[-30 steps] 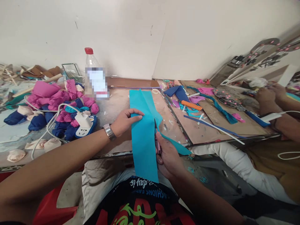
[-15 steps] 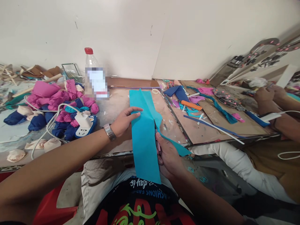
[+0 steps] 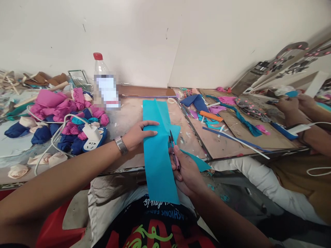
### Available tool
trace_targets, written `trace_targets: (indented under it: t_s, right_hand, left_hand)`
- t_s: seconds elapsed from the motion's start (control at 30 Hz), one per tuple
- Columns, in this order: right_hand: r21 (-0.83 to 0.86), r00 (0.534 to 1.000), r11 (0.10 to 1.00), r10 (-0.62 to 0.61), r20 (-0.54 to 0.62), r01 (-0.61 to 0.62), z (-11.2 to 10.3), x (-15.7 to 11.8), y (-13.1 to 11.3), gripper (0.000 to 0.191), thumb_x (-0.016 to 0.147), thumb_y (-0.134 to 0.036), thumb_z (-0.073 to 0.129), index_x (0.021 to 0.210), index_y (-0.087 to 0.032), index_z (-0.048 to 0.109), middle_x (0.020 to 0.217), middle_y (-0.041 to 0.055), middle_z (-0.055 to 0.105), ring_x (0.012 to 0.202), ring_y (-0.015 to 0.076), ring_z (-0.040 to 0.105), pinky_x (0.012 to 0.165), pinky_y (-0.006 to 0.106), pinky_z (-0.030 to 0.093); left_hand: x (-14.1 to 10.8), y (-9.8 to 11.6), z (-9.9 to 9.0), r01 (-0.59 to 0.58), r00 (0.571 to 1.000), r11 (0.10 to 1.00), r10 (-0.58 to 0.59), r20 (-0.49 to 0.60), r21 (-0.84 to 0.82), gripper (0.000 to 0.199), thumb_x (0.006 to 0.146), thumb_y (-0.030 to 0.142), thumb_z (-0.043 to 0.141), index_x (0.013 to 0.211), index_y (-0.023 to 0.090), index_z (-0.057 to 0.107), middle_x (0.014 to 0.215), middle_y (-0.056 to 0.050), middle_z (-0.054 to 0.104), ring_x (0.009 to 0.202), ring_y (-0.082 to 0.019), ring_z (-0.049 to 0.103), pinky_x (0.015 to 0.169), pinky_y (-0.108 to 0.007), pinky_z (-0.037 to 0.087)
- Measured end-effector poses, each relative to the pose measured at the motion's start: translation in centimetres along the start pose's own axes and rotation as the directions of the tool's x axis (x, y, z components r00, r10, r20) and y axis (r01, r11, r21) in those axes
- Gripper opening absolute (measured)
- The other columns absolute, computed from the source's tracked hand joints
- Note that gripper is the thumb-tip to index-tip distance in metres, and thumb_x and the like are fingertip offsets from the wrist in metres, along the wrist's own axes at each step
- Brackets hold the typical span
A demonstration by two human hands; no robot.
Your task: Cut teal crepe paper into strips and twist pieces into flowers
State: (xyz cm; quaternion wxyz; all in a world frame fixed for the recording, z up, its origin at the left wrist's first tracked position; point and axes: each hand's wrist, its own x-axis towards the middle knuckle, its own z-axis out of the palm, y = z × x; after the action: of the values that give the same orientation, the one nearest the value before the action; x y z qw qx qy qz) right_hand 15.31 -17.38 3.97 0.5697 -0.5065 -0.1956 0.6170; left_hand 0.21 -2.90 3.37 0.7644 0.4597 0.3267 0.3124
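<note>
A long turquoise sheet (image 3: 159,162), of fabric or crepe paper, hangs from the table over its front edge towards my lap. My left hand (image 3: 141,136) holds its left edge, thumb and forefinger on top and the other fingers mostly hidden. Small scissors (image 3: 176,156) with pinkish handles are gripped in my right hand (image 3: 190,172) at the sheet's right edge. Their blades show above the sheet, slightly apart and pointing away from me. A cut turquoise flap (image 3: 198,161) spreads out to the right, partly behind my right hand.
Left are bundled pink and blue fabric pieces (image 3: 55,103), a power strip (image 3: 97,143) with a white plug, a bottle (image 3: 98,57) and a phone (image 3: 108,91). An orange-handled tool (image 3: 210,115) lies right among scraps. Another person's hands (image 3: 291,103) work at far right.
The scissors have shifted slightly and their blades now show above the sheet. The turquoise flap has moved down behind my right hand. My left hand has barely moved.
</note>
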Motion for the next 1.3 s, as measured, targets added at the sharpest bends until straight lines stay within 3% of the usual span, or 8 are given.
trace_targets:
  t_s: [0.43, 0.7, 0.9, 1.1, 1.3]
  right_hand:
    - [-0.06, 1.0, 0.998, -0.011, -0.003, 0.011, -0.12, 0.13, -0.18, 0.056, 0.066, -0.066, 0.088, 0.078, -0.017, 0.063, 0.05, -0.0072, 0.054, 0.033, 0.0014, 0.032, 0.029, 0.013, 0.018]
    - [-0.112, 1.0, 0.993, -0.029, -0.005, 0.029, -0.39, 0.56, -0.07, 0.061, 0.067, -0.068, 0.086, 0.062, -0.018, 0.053, 0.047, -0.0063, 0.052, 0.032, 0.0013, 0.032, 0.03, 0.014, 0.019]
    - [-0.094, 0.999, 0.995, -0.041, 0.005, 0.041, -0.48, 0.65, 0.02, 0.057, 0.069, -0.067, 0.086, 0.069, -0.018, 0.057, 0.048, -0.0072, 0.053, 0.033, 0.0016, 0.032, 0.031, 0.014, 0.019]
    - [-0.102, 0.998, 0.993, -0.059, 0.008, 0.059, -0.22, 0.59, -0.03, 0.062, 0.067, -0.068, 0.087, 0.059, -0.019, 0.049, 0.046, -0.0066, 0.051, 0.034, 0.0019, 0.032, 0.031, 0.016, 0.019]
    - [-0.097, 0.999, 0.994, -0.05, 0.0, 0.05, -0.19, 0.65, 0.07, 0.06, 0.066, -0.068, 0.087, 0.061, -0.018, 0.053, 0.046, -0.0076, 0.049, 0.033, 0.0017, 0.032, 0.031, 0.015, 0.021]
  left_hand:
    - [-0.02, -0.08, -0.34, -0.068, 0.997, 0.995, 0.064, 0.05, 0.071, 0.06, 0.066, 0.035, 0.094, 0.12, 0.017, 0.075, 0.112, -0.012, 0.077, 0.101, -0.028, 0.073, 0.094, -0.047, 0.058]
    - [0.25, -0.39, -0.6, -0.086, 0.996, 0.993, 0.085, 0.026, 0.086, 0.06, 0.065, 0.035, 0.093, 0.12, 0.017, 0.075, 0.11, -0.011, 0.077, 0.098, -0.026, 0.072, 0.093, -0.045, 0.058]
    - [0.21, -0.34, -0.55, -0.083, 0.996, 0.993, 0.081, 0.021, 0.083, 0.06, 0.065, 0.035, 0.093, 0.12, 0.018, 0.075, 0.109, -0.01, 0.077, 0.096, -0.026, 0.072, 0.091, -0.044, 0.059]
    - [0.2, -0.35, -0.55, -0.082, 0.996, 0.993, 0.08, 0.023, 0.085, 0.059, 0.066, 0.036, 0.093, 0.12, 0.018, 0.075, 0.109, -0.01, 0.078, 0.096, -0.025, 0.073, 0.091, -0.044, 0.059]
    - [0.2, -0.34, -0.48, -0.072, 0.997, 0.996, 0.071, 0.034, 0.046, 0.059, 0.065, 0.034, 0.094, 0.118, 0.018, 0.075, 0.107, -0.01, 0.078, 0.095, -0.025, 0.073, 0.091, -0.045, 0.059]
